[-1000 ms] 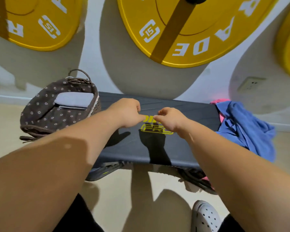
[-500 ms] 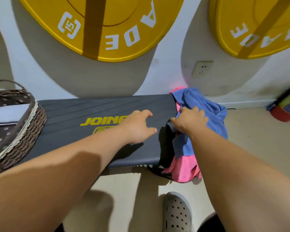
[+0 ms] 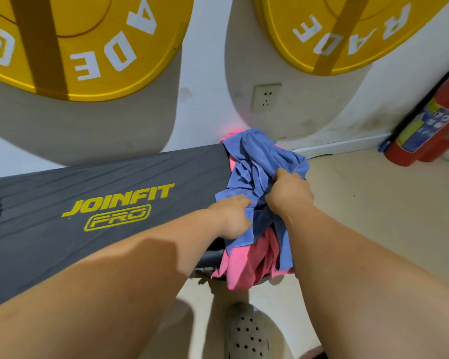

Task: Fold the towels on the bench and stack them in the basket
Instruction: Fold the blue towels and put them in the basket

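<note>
Since the earlier frame the left hand [image 3: 233,216] has been moved from the bench [image 3: 114,177] onto the blue towel [image 3: 257,161], beside the right hand [image 3: 288,193]. Folds of that towel, bunched over a pink towel [image 3: 246,265] at the bench's right end, are gripped by both hands with curled fingers. "JOINFIT PRO" is printed in yellow on the bench; "ADE" is read on the yellow plates [image 3: 94,11] behind.

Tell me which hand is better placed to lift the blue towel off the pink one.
Probably the right hand: it grips a bunched fold midway across the blue towel; the left hand only pinches its edge.
</note>
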